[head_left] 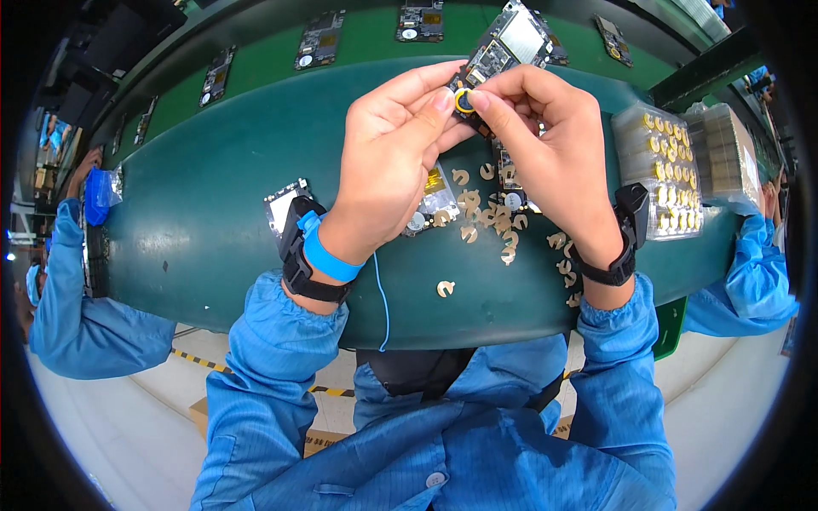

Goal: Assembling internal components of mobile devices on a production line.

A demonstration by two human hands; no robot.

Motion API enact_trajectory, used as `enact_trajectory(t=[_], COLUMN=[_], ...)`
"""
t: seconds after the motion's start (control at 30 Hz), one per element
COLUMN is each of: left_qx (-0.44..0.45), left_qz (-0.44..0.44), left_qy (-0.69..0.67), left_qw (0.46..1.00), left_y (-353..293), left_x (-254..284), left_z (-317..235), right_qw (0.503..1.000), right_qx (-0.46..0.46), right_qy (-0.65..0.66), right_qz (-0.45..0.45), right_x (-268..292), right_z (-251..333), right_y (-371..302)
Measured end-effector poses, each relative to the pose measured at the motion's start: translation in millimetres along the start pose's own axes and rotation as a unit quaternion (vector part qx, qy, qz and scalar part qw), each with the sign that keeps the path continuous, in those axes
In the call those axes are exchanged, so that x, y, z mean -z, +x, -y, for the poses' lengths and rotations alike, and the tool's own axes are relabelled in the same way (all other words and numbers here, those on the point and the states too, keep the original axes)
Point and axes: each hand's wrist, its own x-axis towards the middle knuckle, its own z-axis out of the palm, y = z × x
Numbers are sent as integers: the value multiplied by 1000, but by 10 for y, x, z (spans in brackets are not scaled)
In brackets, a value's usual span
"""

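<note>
Circuit board, raised above the desk, looks light, stiff and fragile; we judge its edges (not components) safest. Our left hand pinches its lower end, our right hand the yellow-rimmed disc.

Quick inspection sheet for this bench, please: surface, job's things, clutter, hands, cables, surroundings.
Surface: green worktop, curved by the lens.
Job's things: circuit board, raised and tilted; yellow-ringed round part on it.
Clutter: small notched beige pieces, scattered loose.
Hands: left hand grips the board; right hand at the round part, grip partly hidden.
Cables: thin blue cord reaching the near edge.
Surroundings: co-workers' blue sleeves both sides; clear trays rightward.
</note>
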Motion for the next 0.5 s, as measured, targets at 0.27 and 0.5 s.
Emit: enact_trajectory(t=[0.27, 0.5], left_qx=[0, -24], left_qz=[2, -2], left_qy=[-3, 64], left_qw=[1000, 998], left_y=[14, 7], left_x=[2, -11], left_z=[-2, -8], right_qw=[1000, 998], right_qx=[9, 45], right_qy=[-26, -29], right_qz=[-3, -31], right_x=[0, -19], right_z=[5, -55], right_y=[4, -5])
